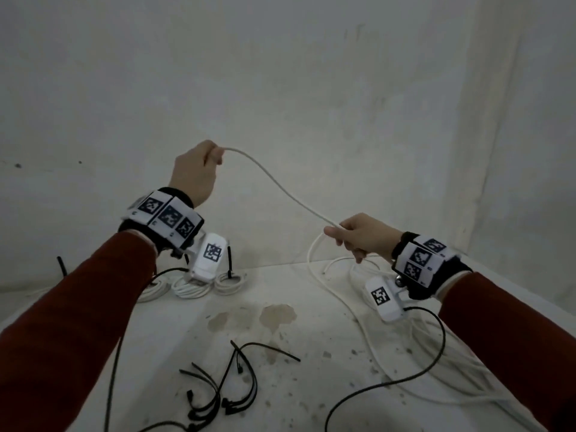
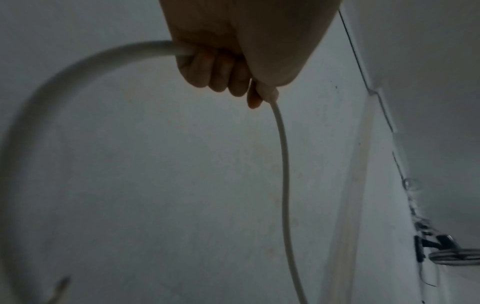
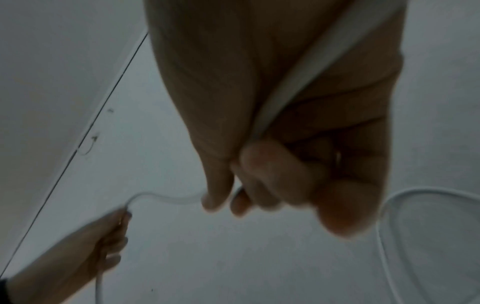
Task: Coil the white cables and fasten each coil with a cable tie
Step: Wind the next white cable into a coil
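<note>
Got my left hand point(image 1: 195, 173) and right hand point(image 1: 361, 236) both closed around one white cable point(image 1: 280, 187) strung between them above the desk point(image 1: 311, 353), and I reckon the slack trailing right could snag that loose pile and kink my loops.

We cannot see where the white cable point(image 1: 274, 182) runs inside the left hand point(image 1: 196, 173) or the right hand point(image 1: 361, 235). Its loose lengths leave the head view's right edge. Our right wrist view is blurred, and the coiled cables point(image 1: 190, 286) sit partly behind the left wrist camera point(image 1: 208, 257).
</note>
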The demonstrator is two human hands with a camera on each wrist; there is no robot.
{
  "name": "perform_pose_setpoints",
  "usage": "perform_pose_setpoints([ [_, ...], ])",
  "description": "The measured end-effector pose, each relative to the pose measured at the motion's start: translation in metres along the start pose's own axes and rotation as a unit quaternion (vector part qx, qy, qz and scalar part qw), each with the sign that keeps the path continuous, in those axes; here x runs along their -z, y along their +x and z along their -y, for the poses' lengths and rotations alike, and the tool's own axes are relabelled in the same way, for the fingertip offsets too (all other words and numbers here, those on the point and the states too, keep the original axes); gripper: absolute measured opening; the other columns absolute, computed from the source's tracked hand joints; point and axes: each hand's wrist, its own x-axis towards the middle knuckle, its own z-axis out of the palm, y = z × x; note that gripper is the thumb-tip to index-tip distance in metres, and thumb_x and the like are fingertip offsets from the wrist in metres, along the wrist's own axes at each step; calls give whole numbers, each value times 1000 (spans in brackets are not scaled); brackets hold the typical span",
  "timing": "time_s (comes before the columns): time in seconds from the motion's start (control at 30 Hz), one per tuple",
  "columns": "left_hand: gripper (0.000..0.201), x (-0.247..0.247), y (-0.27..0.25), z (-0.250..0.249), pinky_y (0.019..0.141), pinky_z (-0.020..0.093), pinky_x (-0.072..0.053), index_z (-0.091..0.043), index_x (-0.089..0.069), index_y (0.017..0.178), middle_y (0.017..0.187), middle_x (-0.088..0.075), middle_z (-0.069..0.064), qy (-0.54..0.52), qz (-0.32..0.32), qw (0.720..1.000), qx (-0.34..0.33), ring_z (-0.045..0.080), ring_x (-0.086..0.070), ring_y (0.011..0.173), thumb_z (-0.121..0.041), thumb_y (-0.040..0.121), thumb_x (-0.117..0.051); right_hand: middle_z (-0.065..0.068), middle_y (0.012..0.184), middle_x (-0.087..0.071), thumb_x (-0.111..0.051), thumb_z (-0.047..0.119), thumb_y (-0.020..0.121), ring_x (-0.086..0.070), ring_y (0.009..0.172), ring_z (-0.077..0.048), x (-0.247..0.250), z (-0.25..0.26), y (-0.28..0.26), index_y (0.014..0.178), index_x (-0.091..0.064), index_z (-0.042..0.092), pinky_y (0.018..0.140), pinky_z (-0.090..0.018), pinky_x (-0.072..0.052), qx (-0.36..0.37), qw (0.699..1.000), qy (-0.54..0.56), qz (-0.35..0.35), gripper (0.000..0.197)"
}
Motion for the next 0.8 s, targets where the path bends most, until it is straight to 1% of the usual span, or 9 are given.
perform_pose_setpoints([
  [0.1,26,12,-4,24,55,26,-23,-9,-51,87,75,-50,10,43,-33,997,47,25,-43,65,-21,101,-34,3,44,-45,-59,47,90,-43,36,-14,19,-5,-16,65,-53,11,48,-26,-47,-46,996,-35,65,45],
  [0.2,29,25,-11,49,67,27,-29,-5,-58,97,89,-58,15,88,-38,991,98,28,-49,76,-23,101,-35,2,48,-44,-56,49,91,-41,40,-15,41,-2,-26,63,-55,12,45,-23,-39,-33,994,-97,34,46],
  [0.27,24,29,-18,57,68,30,-33,-7,-59,103,92,-58,14,96,10,987,128,29,-50,78,-23,99,-42,4,52,-42,-51,39,97,-36,47,-15,54,6,-31,68,-60,11,46,-23,-33,-3,998,-63,0,41],
  [0.37,15,27,-30,62,67,30,-36,-12,-59,103,91,-59,11,103,101,979,144,26,-51,77,-22,92,-54,8,55,-38,-42,25,102,-29,52,-12,66,27,-33,83,-67,12,47,-21,-27,67,997,25,-43,34],
  [0.5,29,19,-40,57,73,28,-39,-16,-56,107,93,-61,4,110,175,969,132,19,-55,84,-29,84,-68,10,50,-37,-42,28,103,-28,45,-10,59,68,-30,88,-67,16,42,-20,-27,179,976,22,-119,31],
  [0.6,42,9,-42,46,79,27,-40,-19,-54,117,102,-58,-1,99,230,964,85,20,-57,95,-27,80,-73,7,54,-43,-44,29,101,-39,42,-4,42,104,-18,89,-67,16,46,-15,-30,247,952,-72,-164,29],
  [0.7,46,6,-41,23,87,24,-37,-18,-52,124,110,-60,-6,49,247,968,1,14,-54,107,-21,82,-70,15,65,-48,-46,26,101,-46,58,-1,20,134,-1,92,-62,16,53,-10,-33,256,943,-138,-163,21],
  [0.73,42,7,-39,13,89,24,-37,-19,-52,123,109,-62,-8,24,235,971,-17,11,-54,106,-23,84,-68,15,70,-49,-44,24,101,-47,64,-4,12,142,4,95,-60,15,53,-10,-33,252,944,-150,-148,19],
  [0.8,29,10,-36,-6,90,27,-41,-22,-51,119,101,-66,-10,-43,209,977,-28,9,-58,99,-27,91,-59,8,79,-52,-41,22,101,-49,74,-13,-4,154,13,100,-56,14,54,-17,-34,248,949,-161,-112,18],
])
